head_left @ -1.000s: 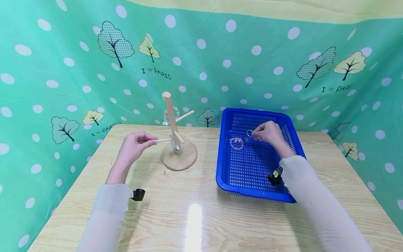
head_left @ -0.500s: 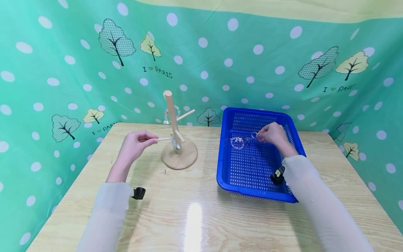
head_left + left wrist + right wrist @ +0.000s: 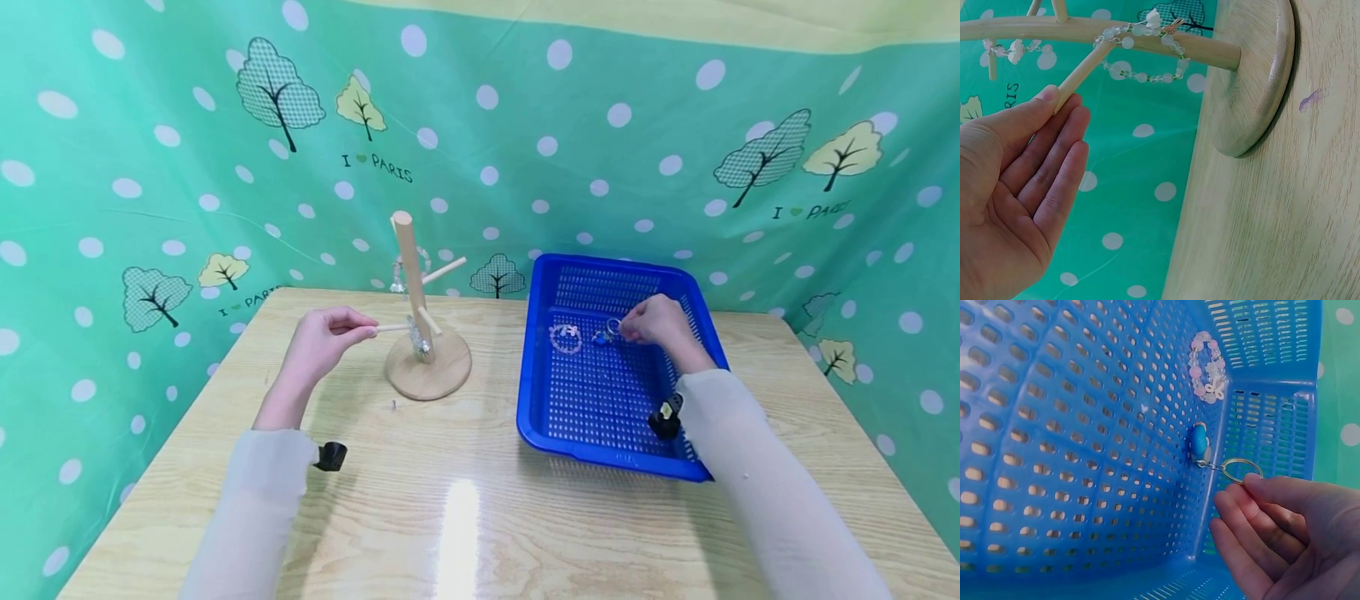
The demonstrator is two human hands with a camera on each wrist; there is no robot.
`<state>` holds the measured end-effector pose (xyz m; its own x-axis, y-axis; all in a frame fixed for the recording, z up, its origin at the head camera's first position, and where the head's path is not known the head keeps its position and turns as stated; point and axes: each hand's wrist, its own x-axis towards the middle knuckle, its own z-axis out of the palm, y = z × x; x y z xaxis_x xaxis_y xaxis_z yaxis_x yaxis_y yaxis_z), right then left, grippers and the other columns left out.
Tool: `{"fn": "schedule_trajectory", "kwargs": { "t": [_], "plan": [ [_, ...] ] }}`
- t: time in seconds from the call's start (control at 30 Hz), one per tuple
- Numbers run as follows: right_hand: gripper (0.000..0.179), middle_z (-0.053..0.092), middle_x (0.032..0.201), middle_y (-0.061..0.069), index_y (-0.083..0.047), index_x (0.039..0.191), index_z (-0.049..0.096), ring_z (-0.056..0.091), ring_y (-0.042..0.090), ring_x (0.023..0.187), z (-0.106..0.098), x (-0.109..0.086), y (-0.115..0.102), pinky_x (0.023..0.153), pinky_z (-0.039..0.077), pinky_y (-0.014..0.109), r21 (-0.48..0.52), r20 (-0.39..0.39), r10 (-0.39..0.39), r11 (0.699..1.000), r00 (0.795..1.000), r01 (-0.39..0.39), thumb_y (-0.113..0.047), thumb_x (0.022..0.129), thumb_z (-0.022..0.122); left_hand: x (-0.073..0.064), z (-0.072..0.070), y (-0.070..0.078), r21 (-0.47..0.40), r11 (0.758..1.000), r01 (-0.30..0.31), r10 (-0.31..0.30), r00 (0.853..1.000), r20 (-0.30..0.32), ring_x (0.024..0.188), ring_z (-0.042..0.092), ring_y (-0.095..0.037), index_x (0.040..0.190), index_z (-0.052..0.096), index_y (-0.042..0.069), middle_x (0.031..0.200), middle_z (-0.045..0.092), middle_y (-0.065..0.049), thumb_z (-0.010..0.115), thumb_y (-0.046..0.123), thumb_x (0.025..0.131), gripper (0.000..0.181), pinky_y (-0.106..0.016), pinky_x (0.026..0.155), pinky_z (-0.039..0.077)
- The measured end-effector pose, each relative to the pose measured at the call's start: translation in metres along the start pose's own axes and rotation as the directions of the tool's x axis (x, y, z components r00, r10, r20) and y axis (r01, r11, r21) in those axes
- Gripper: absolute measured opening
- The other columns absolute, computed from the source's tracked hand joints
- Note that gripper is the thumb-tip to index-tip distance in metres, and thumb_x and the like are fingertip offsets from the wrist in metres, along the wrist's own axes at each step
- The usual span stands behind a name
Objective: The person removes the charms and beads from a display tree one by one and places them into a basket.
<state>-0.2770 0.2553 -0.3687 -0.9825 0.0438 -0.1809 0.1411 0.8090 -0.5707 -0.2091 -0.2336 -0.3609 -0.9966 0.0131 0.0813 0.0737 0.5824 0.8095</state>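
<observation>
Blue plastic forms the perforated basket (image 3: 622, 460), inside which the right hand (image 3: 660, 325) pinches the metal ring (image 3: 1242, 459) of a keychain between thumb and forefinger. Its blue charm (image 3: 1199, 442) hangs low within the basket; whether it touches the floor I cannot tell. Also inside the basket, beside the charm, lies a pink bead bracelet (image 3: 1197, 372). Left of the basket, the left hand (image 3: 318, 337) pinches the tip of a peg (image 3: 1085, 69) on a wooden jewellery stand (image 3: 410, 258); a clear bead bracelet (image 3: 1183, 64) loops that peg.
</observation>
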Motion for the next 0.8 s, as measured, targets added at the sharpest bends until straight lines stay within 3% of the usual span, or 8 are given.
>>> {"fn": "schedule_trajectory", "kwargs": {
  "t": [0.27,0.53,0.8],
  "plan": [
    [0.016,0.073,0.075,0.007,0.003,0.092,0.075,0.067,0.016,0.07,-0.002,-0.0001,0.0038,0.075,0.061,0.037,-0.016,0.029,0.042,0.999,0.999,-0.042,-0.01,0.091,0.066,-0.0007,-0.0008,0.0003,-0.001,1.0,0.001,-0.001,1.0,-0.001,0.082,0.067,0.006,0.108,0.074,0.002,0.112,0.074,-0.019,0.071,0.025,0.093,0.027,-0.012,0.077,0.049],
    [0.018,0.075,0.078,0.01,0.005,0.096,0.074,0.07,0.019,0.074,-0.0037,-0.0023,0.0072,0.075,0.061,0.036,-0.01,0.049,0.045,0.999,0.998,-0.045,-0.011,0.091,0.068,-0.0018,-0.0006,0.0002,-0.009,1.0,-0.002,0.002,1.0,-0.006,0.08,0.066,0.008,0.108,0.074,0.001,0.112,0.074,-0.02,0.072,0.024,0.093,0.027,-0.011,0.077,0.049],
    [0.021,0.077,0.087,0.014,0.005,0.101,0.074,0.074,0.029,0.085,-0.0029,-0.001,0.0093,0.077,0.061,0.04,-0.015,-0.023,0.071,0.997,0.997,-0.071,-0.013,0.093,0.068,-0.0024,-0.001,0.0015,-0.005,1.0,0.005,-0.005,1.0,-0.003,0.082,0.066,0.007,0.108,0.074,0.002,0.113,0.074,-0.019,0.071,0.025,0.093,0.027,-0.011,0.079,0.049]
  ]
}}
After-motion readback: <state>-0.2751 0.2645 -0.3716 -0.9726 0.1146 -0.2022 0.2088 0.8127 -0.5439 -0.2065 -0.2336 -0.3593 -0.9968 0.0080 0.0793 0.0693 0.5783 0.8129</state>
